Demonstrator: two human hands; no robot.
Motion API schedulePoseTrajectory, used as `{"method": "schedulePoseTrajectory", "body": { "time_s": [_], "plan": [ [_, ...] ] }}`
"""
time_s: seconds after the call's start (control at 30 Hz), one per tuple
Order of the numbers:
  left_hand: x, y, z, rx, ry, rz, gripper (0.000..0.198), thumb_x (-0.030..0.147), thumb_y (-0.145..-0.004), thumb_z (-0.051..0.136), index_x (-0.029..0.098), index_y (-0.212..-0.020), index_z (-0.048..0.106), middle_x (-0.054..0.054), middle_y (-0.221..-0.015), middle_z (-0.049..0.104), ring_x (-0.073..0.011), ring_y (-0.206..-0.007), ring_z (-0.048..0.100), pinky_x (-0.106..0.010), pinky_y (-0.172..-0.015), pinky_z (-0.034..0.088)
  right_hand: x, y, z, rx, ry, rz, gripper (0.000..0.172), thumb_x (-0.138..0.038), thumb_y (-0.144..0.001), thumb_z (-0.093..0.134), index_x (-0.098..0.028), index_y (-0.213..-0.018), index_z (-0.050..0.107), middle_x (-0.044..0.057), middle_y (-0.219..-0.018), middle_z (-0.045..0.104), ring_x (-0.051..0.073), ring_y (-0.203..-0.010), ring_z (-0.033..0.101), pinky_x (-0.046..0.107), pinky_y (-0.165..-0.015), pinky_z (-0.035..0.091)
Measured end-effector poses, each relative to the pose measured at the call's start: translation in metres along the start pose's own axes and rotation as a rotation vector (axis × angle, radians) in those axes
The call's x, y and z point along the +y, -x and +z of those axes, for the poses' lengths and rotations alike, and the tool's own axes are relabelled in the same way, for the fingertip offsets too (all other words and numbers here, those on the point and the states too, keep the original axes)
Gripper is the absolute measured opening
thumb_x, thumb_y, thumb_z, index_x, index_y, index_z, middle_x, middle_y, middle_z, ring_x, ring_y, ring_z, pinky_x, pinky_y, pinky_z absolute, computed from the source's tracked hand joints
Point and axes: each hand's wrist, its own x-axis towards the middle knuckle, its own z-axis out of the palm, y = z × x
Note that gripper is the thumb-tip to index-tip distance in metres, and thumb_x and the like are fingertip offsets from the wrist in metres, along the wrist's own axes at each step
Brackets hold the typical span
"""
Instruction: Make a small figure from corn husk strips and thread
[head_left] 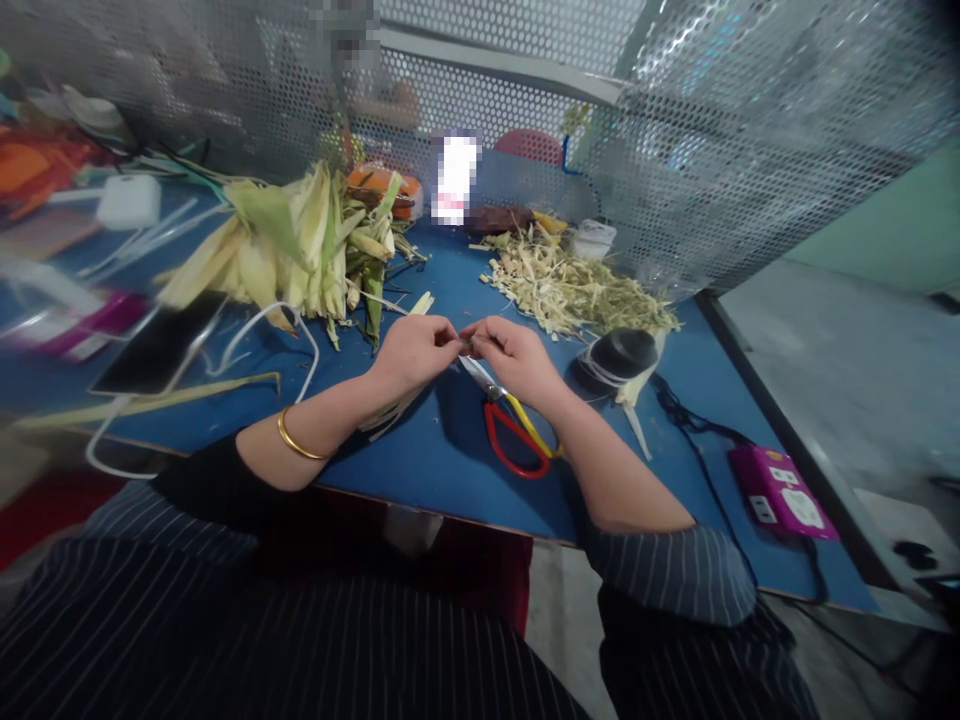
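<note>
My left hand and my right hand meet above the middle of the blue table. Fingertips of both are pinched together around something small, which they mostly hide. Scissors with one red and one yellow handle loop lie under my right hand, blades pointing toward my fingers. Pale husk strips stick out below my left wrist. Farther left stands a heap of corn husks. Beyond my right hand spreads a pile of shredded husk scraps.
A black spool wound with thread sits right of my right wrist. A magenta box with cables is at the right edge. To the left lie a phone and a white cable. A perforated metal screen closes the back.
</note>
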Motion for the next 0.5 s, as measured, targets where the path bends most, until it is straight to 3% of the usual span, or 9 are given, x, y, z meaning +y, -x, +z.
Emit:
{"method": "schedulePoseTrajectory", "body": {
  "time_s": [0.23,0.5],
  "plan": [
    [0.000,-0.003,-0.012,-0.106,0.032,0.090,0.024,0.025,-0.079,0.053,0.016,-0.082,0.076,-0.005,-0.075,0.072,-0.0152,-0.068,0.060,-0.026,-0.064,0.040,0.001,0.000,-0.006,0.003,-0.023,-0.061,0.019,-0.016,-0.085,0.045,-0.020,-0.067,0.047,0.005,-0.089,0.066,0.016,-0.083,0.059,0.031,-0.077,0.045],
    [-0.003,-0.006,-0.020,-0.297,0.132,0.004,0.021,0.026,-0.073,0.059,0.014,-0.078,0.076,-0.005,-0.066,0.067,-0.0141,-0.061,0.055,-0.026,-0.059,0.039,0.005,-0.001,-0.007,-0.053,-0.037,-0.130,0.017,-0.018,-0.087,0.047,-0.020,-0.070,0.050,0.005,-0.089,0.065,0.016,-0.083,0.058,0.032,-0.078,0.045]
  ]
}}
